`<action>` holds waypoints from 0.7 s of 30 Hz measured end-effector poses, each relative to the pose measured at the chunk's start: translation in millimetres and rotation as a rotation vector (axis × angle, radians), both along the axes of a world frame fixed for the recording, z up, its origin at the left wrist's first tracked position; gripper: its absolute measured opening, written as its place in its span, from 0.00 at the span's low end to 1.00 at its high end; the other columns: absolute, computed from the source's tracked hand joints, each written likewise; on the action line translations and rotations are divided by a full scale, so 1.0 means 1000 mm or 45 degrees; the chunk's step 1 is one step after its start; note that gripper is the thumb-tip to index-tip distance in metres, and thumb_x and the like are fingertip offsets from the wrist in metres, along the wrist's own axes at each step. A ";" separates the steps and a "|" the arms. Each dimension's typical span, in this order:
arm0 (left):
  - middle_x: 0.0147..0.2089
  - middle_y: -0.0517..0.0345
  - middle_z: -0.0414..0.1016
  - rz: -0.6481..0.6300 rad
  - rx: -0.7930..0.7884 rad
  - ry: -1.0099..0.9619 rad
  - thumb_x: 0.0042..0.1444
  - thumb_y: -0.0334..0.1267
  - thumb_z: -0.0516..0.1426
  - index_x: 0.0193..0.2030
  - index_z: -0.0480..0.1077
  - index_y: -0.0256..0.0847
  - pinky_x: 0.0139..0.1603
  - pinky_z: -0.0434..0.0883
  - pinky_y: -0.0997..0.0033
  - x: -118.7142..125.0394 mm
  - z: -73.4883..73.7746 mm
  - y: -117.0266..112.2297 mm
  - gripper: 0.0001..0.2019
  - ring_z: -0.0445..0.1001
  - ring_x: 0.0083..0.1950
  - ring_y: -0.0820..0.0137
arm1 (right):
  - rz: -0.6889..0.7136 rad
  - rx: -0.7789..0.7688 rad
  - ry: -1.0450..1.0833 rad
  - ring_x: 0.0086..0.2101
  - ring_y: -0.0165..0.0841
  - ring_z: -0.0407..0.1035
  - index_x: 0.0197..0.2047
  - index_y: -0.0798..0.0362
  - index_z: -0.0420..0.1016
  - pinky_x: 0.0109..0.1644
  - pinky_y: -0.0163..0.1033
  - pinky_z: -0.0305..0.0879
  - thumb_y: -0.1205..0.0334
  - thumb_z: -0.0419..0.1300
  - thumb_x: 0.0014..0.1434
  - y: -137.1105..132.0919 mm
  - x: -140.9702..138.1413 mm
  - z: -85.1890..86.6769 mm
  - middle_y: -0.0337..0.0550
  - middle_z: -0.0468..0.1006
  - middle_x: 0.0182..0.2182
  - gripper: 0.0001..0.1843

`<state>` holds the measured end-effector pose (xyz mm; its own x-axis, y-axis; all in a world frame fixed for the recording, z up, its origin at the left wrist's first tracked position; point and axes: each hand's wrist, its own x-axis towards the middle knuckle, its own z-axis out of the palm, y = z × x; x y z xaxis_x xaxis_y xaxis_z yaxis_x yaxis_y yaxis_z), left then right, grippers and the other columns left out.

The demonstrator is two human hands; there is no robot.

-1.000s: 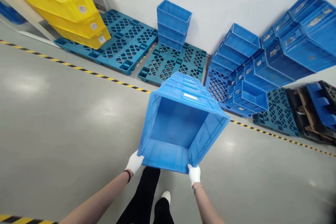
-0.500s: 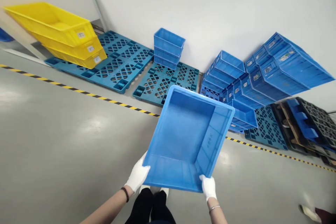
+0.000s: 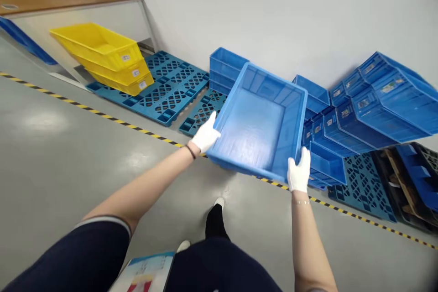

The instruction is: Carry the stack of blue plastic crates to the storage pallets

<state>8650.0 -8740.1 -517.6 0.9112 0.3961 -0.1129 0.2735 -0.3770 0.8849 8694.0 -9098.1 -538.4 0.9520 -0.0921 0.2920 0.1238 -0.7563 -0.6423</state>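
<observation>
Lifted higher and pushed forward since a moment ago, the blue crate (image 3: 260, 121) now hangs at arm's length over the striped floor line (image 3: 112, 121).

Both gloved hands grip its near rim: the left hand (image 3: 206, 135) is curled around the left corner, the right hand (image 3: 299, 172) wrapped around the right corner, fingers closed on the plastic. The crate is empty and tips its open side toward the person, in front of the blue crate stacks (image 3: 372, 100) and pallets (image 3: 167, 93); yellow crates (image 3: 109, 57) sit far left.
</observation>
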 end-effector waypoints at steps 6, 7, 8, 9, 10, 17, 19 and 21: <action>0.67 0.51 0.64 -0.045 0.443 -0.081 0.52 0.27 0.57 0.69 0.62 0.31 0.70 0.58 0.67 0.094 0.052 0.016 0.34 0.63 0.67 0.63 | 0.445 -0.300 -0.330 0.54 0.41 0.70 0.42 0.54 0.79 0.64 0.54 0.59 0.47 0.47 0.67 0.029 0.091 0.038 0.51 0.79 0.46 0.24; 0.67 0.52 0.65 -0.041 0.513 -0.096 0.54 0.28 0.57 0.66 0.65 0.30 0.71 0.55 0.68 0.106 0.057 0.018 0.30 0.63 0.67 0.66 | 0.489 -0.351 -0.316 0.51 0.41 0.71 0.42 0.53 0.79 0.64 0.56 0.57 0.47 0.46 0.68 0.033 0.101 0.043 0.49 0.80 0.45 0.25; 0.65 0.54 0.67 -0.020 0.577 -0.110 0.56 0.29 0.57 0.64 0.67 0.30 0.71 0.55 0.69 0.118 0.061 0.020 0.27 0.63 0.67 0.68 | 0.532 -0.410 -0.301 0.49 0.41 0.72 0.42 0.53 0.79 0.65 0.58 0.54 0.46 0.45 0.69 0.036 0.110 0.048 0.48 0.80 0.44 0.26; 0.63 0.57 0.69 0.006 0.632 -0.115 0.57 0.30 0.57 0.61 0.69 0.31 0.71 0.55 0.70 0.129 0.063 0.023 0.24 0.65 0.65 0.70 | 0.586 -0.472 -0.292 0.48 0.40 0.73 0.41 0.53 0.79 0.66 0.60 0.50 0.44 0.45 0.69 0.038 0.118 0.053 0.47 0.80 0.43 0.27; 0.61 0.61 0.72 0.026 0.676 -0.124 0.59 0.32 0.57 0.59 0.71 0.32 0.71 0.56 0.71 0.139 0.064 0.026 0.20 0.66 0.63 0.73 | 0.652 -0.534 -0.287 0.47 0.40 0.73 0.40 0.53 0.79 0.68 0.60 0.47 0.43 0.46 0.69 0.040 0.125 0.055 0.47 0.80 0.42 0.27; 0.59 0.55 0.73 0.017 0.647 -0.118 0.58 0.55 0.55 0.55 0.74 0.37 0.68 0.56 0.72 0.184 0.062 0.052 0.27 0.66 0.64 0.63 | 0.803 -0.790 -0.278 0.43 0.46 0.72 0.37 0.59 0.78 0.64 0.61 0.52 0.37 0.60 0.58 0.052 0.158 0.048 0.53 0.78 0.37 0.29; 0.60 0.56 0.72 0.102 0.643 -0.103 0.59 0.56 0.51 0.54 0.74 0.38 0.68 0.54 0.71 0.198 0.062 0.057 0.28 0.64 0.65 0.63 | 0.731 -0.815 -0.271 0.44 0.47 0.71 0.36 0.60 0.77 0.62 0.62 0.54 0.38 0.60 0.59 0.059 0.170 0.045 0.56 0.77 0.36 0.29; 0.60 0.57 0.72 0.178 0.625 -0.079 0.61 0.53 0.50 0.54 0.74 0.41 0.68 0.52 0.73 0.218 0.060 0.062 0.24 0.61 0.67 0.64 | 0.665 -0.829 -0.269 0.46 0.49 0.70 0.35 0.61 0.76 0.60 0.63 0.55 0.37 0.59 0.59 0.068 0.187 0.044 0.57 0.76 0.37 0.30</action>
<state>8867.8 -8677.6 -457.9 0.8450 0.5071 0.1696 0.3034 -0.7159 0.6289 8881.4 -9030.0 -494.3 0.7453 0.5901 0.3103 0.6268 -0.7788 -0.0246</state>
